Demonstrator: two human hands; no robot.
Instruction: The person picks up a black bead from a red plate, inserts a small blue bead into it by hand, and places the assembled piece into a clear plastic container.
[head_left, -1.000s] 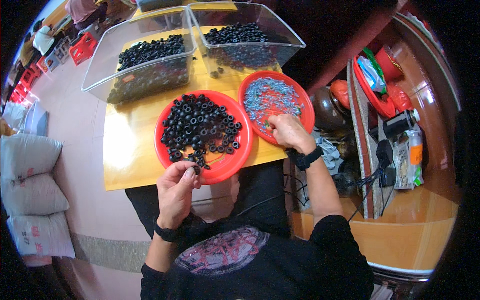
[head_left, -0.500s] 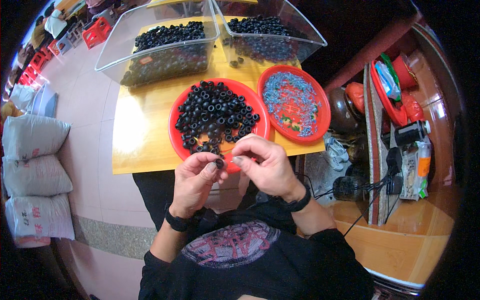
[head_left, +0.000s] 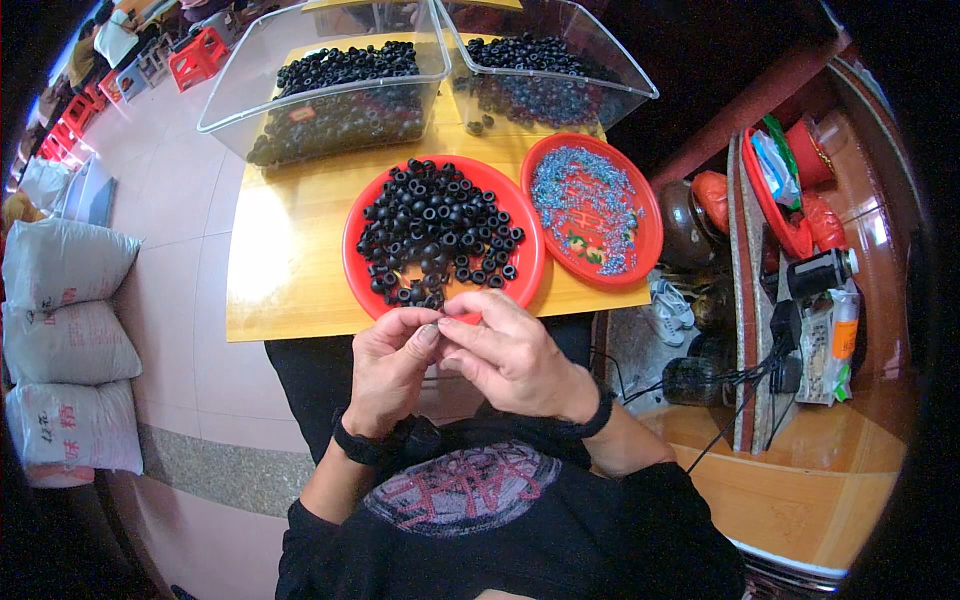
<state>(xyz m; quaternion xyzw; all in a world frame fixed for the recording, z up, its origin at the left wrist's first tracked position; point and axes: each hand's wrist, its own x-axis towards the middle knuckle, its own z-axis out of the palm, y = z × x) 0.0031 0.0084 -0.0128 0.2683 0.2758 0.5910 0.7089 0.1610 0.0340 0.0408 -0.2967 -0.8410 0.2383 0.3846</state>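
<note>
Both my hands meet fingertip to fingertip just over the near rim of a red plate [head_left: 358, 292] heaped with black ring-shaped beads [head_left: 430, 225]. My left hand [head_left: 388, 365] is closed in a pinch on a black bead, which the fingers now mostly hide. Against those fingertips, my right hand [head_left: 525, 355] pinches too. What it grips is too small and covered to make out. To the right, a second red plate [head_left: 651, 215] bears many tiny blue, glassy pieces [head_left: 575, 190].
Two clear plastic bins [head_left: 325, 120] [head_left: 560, 80] of black beads stand at the back of the yellow wooden table [head_left: 290, 290]. White sacks [head_left: 75, 345] are stacked at left. Right of the table are shelving [head_left: 742, 330], cables and bottles. People and red stools [head_left: 198, 58] are at far left.
My right hand has moved left and slightly down, closing the gap to the left fingertips. The black bead that showed in my left fingers is now mostly covered.
</note>
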